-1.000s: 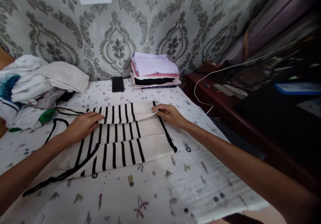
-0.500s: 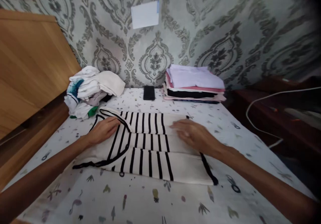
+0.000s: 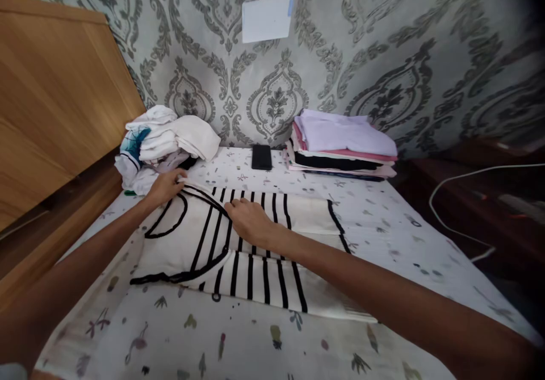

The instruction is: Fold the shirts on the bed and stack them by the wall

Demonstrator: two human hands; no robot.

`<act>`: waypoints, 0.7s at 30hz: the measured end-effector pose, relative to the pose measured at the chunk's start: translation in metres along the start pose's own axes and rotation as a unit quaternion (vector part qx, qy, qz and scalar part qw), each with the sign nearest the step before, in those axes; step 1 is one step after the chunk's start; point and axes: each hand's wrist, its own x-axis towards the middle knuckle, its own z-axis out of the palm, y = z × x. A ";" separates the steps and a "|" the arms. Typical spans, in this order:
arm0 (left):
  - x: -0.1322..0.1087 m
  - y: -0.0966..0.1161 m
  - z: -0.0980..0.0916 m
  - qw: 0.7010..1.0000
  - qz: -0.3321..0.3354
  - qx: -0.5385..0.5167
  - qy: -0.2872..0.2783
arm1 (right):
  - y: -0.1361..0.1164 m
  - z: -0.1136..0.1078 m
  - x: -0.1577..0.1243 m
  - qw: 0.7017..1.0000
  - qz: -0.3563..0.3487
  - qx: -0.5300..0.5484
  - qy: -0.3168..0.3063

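Observation:
A cream knit top [image 3: 264, 280] with black stripes and black edging lies on the bed, its sides folded inward along its length. My left hand [image 3: 167, 187] pinches the top's far shoulder edge, close to the heap of clothes. Over the middle of the striped part, my right hand [image 3: 249, 219] has its fingers closed on the black-edged border of the folded side. Part of the stripes and the hem lie hidden under my right hand and forearm.
A rumpled heap of white clothes [image 3: 157, 141] lies at the back left beside a wooden cabinet [image 3: 63, 96]. A black phone [image 3: 261, 157] lies near the wall. Folded clothes [image 3: 344, 136] are stacked at the back right. A white cable [image 3: 443, 226] hangs at the right.
My left hand has moved away from me to the top's shoulder edge. My right hand has moved left from the plain hem part to the black-edged border and closed on it.

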 end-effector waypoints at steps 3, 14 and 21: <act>0.001 -0.007 0.000 0.998 -0.001 -0.049 0.036 | 0.005 0.003 -0.003 0.996 0.048 0.072 0.020; -0.023 0.006 -0.010 0.992 0.069 0.102 0.018 | 0.017 0.011 0.004 0.962 0.044 0.250 0.101; -0.013 0.021 0.002 0.959 0.201 0.186 -0.080 | -0.005 0.011 0.062 0.983 0.016 0.162 0.079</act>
